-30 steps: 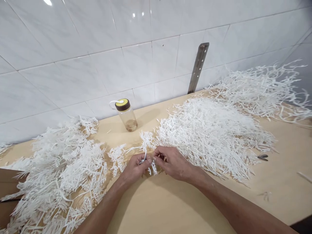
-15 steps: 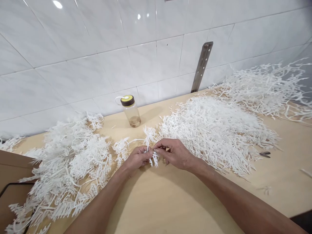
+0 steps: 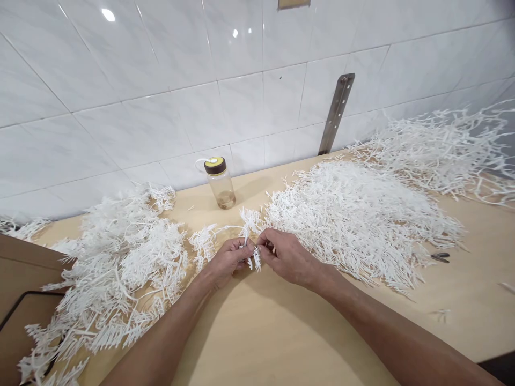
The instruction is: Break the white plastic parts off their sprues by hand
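Observation:
My left hand [image 3: 227, 260] and my right hand [image 3: 285, 256] meet at the middle of a wooden table [image 3: 281, 332]. Both pinch a white plastic sprig [image 3: 248, 236] with feathery branches, fingertips close together at its stem. The sprig's branches stretch left and up from the hands. A large heap of white plastic sprigs [image 3: 354, 214] lies just right of my right hand. Another heap of branched white pieces [image 3: 116, 273] lies to the left of my left hand.
A clear bottle with a yellow-and-brown lid [image 3: 219, 182] stands by the tiled wall. A metal bracket [image 3: 337, 112] is fixed to the wall. More white sprigs [image 3: 438, 150] pile at the far right. A small dark tool [image 3: 440, 258] lies right. A brown box [image 3: 20, 300] sits left.
The hands have stayed together on the sprig, only working it slightly. The view has shifted a little rightward and up.

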Action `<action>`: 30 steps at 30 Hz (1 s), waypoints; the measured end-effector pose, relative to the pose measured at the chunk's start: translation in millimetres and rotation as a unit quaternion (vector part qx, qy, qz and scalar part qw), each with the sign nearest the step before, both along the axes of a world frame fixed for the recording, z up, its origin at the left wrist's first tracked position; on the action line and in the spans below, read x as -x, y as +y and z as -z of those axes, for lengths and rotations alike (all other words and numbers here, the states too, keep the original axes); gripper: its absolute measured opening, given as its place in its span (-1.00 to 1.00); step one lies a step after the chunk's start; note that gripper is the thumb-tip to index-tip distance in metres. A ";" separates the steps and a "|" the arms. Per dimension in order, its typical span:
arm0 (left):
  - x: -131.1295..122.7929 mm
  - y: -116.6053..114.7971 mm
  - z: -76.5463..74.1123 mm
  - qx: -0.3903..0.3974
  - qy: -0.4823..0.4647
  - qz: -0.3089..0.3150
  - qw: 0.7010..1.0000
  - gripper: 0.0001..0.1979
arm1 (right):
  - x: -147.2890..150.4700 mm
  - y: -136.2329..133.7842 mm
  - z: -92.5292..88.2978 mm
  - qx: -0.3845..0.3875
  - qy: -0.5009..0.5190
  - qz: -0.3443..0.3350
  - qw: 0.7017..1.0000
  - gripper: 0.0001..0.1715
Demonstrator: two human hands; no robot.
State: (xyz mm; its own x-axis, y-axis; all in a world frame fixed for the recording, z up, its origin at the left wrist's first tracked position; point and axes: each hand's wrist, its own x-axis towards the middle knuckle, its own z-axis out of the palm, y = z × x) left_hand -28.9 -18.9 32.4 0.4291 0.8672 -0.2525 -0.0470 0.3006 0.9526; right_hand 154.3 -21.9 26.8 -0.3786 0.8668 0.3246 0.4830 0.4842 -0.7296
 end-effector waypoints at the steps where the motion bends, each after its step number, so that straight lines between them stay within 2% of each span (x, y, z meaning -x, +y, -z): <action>1: 0.0 0.3 0.2 -0.006 0.001 0.000 1.000 -0.55 | 2.9 -1.0 1.3 -0.011 -0.010 0.014 1.000 -0.88; 6: 0.2 0.4 -0.2 -0.037 0.013 -0.004 0.999 -0.51 | 11.3 -0.5 3.5 0.012 -0.013 0.075 0.997 -0.89; 9: 0.9 -1.3 1.1 -0.051 0.012 0.012 0.999 -0.53 | -0.1 7.1 -2.5 0.013 -0.018 0.155 0.988 -0.91; 13: 1.2 -1.2 7.8 -0.076 0.043 -0.004 0.996 -0.56 | -25.2 17.1 -14.5 -0.037 -0.017 0.216 0.975 -0.94; 17: -0.7 -0.3 13.3 -0.118 0.079 -0.053 0.988 -0.55 | -41.2 20.6 -18.2 -0.088 -0.084 0.234 0.965 -0.89; 21: -4.2 -2.8 11.5 -0.147 0.111 -0.046 0.982 -0.56 | -42.4 19.3 -17.5 -0.097 -0.114 0.198 0.969 -0.80; 26: -7.0 -4.4 5.6 -0.164 0.128 -0.031 0.978 -0.54 | -24.1 10.5 -17.9 0.012 -0.027 0.058 0.998 -0.82; 30: -7.4 -4.4 5.1 -0.177 0.153 -0.041 0.971 -0.53 | -13.5 4.4 -15.5 0.053 -0.027 0.017 0.998 -0.76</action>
